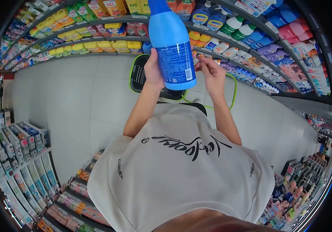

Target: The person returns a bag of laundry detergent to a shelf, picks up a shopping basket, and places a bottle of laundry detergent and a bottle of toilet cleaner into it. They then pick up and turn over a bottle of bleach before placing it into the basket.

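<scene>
A large blue plastic bottle [169, 34] with a darker blue cap stands nearly upright in front of me, its back label [175, 63] of small white print and a barcode facing me. My left hand [154, 71] is wrapped round its lower left side. On the other side, my right hand [213, 75] is raised close to the bottle's lower right edge, fingers bent and drawn together. I cannot make out whether those fingertips hold anything or touch the bottle. Below and behind the bottle, a black basket [138, 73] with a green rim sits on the floor, partly hidden.
Curved shelves ahead carry yellow bottles [94, 46], dark green bottles [231, 24] and purple bottles [276, 52]. The basket's green handle [235, 91] extends to the right over the grey tiled floor [69, 89]. More stocked racks [25, 147] stand behind me at both sides.
</scene>
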A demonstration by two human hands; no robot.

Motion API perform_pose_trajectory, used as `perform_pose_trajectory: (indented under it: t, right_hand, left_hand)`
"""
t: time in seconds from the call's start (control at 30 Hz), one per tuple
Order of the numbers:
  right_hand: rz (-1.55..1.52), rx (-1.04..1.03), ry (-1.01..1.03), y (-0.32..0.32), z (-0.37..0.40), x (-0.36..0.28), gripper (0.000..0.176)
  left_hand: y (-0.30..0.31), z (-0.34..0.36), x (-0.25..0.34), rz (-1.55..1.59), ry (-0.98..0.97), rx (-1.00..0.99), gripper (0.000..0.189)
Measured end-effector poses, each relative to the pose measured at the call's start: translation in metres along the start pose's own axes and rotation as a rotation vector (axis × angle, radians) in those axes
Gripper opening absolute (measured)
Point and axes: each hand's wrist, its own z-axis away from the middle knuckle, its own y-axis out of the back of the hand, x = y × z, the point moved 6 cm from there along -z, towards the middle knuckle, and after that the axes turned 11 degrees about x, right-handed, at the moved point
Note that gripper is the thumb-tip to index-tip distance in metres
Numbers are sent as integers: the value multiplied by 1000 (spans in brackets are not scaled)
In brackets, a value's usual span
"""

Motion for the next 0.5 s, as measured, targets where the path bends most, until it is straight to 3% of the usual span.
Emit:
perform_pose_trajectory:
  t: [0.5]
  right_hand:
    - [83, 157, -5, -13, 28, 6, 19]
  left_hand:
    - [18, 15, 14, -54, 56, -41, 90]
